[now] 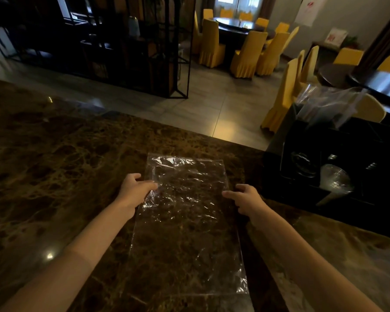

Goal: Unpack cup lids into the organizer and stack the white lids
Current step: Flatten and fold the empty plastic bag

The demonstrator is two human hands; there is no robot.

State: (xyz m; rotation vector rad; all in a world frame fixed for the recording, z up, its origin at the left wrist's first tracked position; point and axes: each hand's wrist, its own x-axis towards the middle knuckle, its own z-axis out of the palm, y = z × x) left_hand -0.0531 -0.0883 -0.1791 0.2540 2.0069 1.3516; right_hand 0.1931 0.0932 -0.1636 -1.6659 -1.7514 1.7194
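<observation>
Lying flat on the dark brown marble counter [54,154], a clear plastic bag [187,221] stretches lengthwise away from the person, crinkled and catching the light, and as far as I can see nothing is inside it. Both bare arms reach out over it. The left hand [134,190] sits at the bag's left edge, thumb laid on the plastic and fingers loosely curled beside it; whether it actually pinches the film I cannot tell. The right hand [245,198] hovers at the right edge, thumb pointing in toward the plastic, fingers slack and bent, seemingly holding nothing. Off to the right, just beyond that hand, a black organizer [338,176] stands on the counter, and in its compartments I can make out a dark round lid [304,164] on the left and a clear domed lid [334,179] next to it; no white lids that I can pick out in this dim light. More clear bags [329,104] stick up out of the organizer's far end. Past the counter lies a tiled floor, with yellow-covered chairs [245,55] drawn round a dark dining table [236,24], and a black metal shelf unit [122,41] on the left.
</observation>
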